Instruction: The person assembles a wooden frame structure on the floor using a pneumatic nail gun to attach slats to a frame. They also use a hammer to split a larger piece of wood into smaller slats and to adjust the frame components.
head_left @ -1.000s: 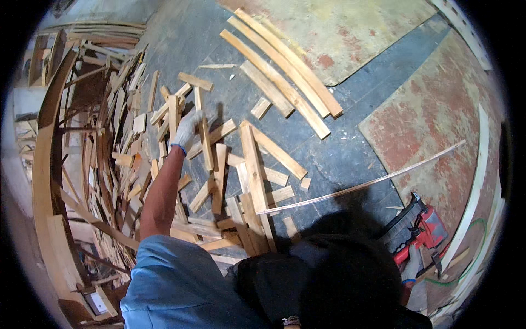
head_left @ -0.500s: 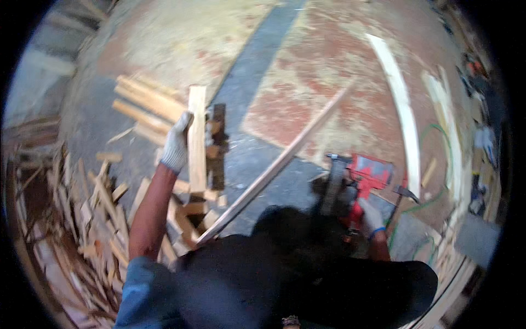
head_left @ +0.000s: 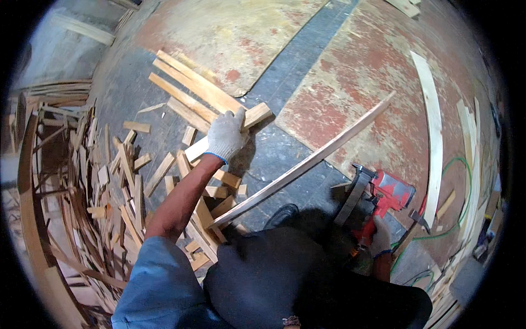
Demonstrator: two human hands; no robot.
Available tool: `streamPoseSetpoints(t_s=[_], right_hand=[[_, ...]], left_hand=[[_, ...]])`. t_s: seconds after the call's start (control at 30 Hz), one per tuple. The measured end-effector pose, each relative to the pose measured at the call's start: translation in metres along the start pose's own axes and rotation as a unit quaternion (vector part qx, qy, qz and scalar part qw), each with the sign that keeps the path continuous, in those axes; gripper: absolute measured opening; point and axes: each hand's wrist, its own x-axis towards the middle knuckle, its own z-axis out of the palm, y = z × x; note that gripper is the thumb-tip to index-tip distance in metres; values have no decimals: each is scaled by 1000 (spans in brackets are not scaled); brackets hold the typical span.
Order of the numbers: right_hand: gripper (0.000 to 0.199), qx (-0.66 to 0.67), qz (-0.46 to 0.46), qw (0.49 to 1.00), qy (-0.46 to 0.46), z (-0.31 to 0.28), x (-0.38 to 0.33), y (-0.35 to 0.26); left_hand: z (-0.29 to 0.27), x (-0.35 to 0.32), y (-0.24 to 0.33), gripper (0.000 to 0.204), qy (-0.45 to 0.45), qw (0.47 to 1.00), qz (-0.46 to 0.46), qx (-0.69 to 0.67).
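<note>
My left hand (head_left: 227, 135), in a pale knit glove, is closed around a short wooden board (head_left: 258, 115). That board lies across the near ends of several wooden strips (head_left: 192, 82) set side by side on the floor. Part of it is hidden under my fingers. My right hand (head_left: 382, 237), gloved too, grips the handle of a red nail gun (head_left: 393, 189). The tool has a long dark magazine (head_left: 352, 200) and is held low by my right side.
A long wooden strip (head_left: 307, 158) slants up to the right between my hands. Offcuts (head_left: 129, 170) lie heaped at left. On the right are a hammer (head_left: 419, 220), a curved pale board (head_left: 433, 126) and a green hose (head_left: 463, 219). Worn reddish sheets (head_left: 350, 88) cover the floor ahead.
My left hand has turned the short board from pointing away from me to lying crosswise at the strips' ends. The nail gun stays in my right hand. The whole view has shifted.
</note>
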Motion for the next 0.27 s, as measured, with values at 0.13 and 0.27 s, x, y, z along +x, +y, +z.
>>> streamPoseSetpoints(t_s=[0.13,0.27], right_hand=[[34,-15,-18,1000,0,-2,4,-3],[42,24,36,999,-26,-5,8,0]], left_hand=[[11,-5,-1,56,22,999,5,-43],[21,-2,-3,62,33,996,77,-38]])
